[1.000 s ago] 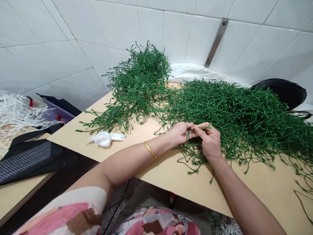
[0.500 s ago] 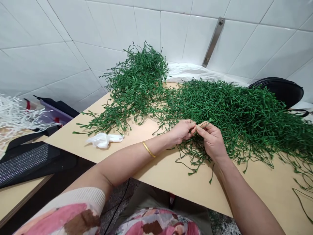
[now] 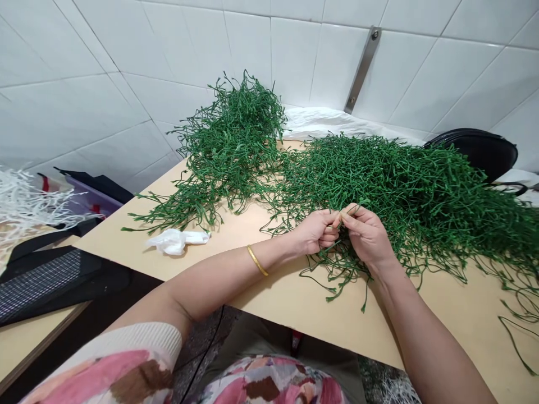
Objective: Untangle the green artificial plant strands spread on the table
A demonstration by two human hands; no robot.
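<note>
My left hand (image 3: 322,231) and my right hand (image 3: 365,231) meet fingertip to fingertip over the near side of a large heap of thin green cords with knotted ends (image 3: 379,179). Both are closed in a pinch. A green cord seems to run between the fingers, though most of it is hidden by them. More loose green cords (image 3: 332,275) hang and lie just beneath my hands on the tan table. Farther left stands a second, taller pile of green cords (image 3: 242,129).
A crumpled white tissue (image 3: 172,241) lies on the tan table (image 3: 261,280) at left. White cords (image 3: 33,196) are heaped on another surface at far left, near a black mesh item (image 3: 42,283). A black round case (image 3: 475,151) rests at back right against the tiled wall (image 3: 189,45).
The fingers of my left hand have curled in more, and my right hand has turned slightly at the pinch. The whole view has shifted a little.
</note>
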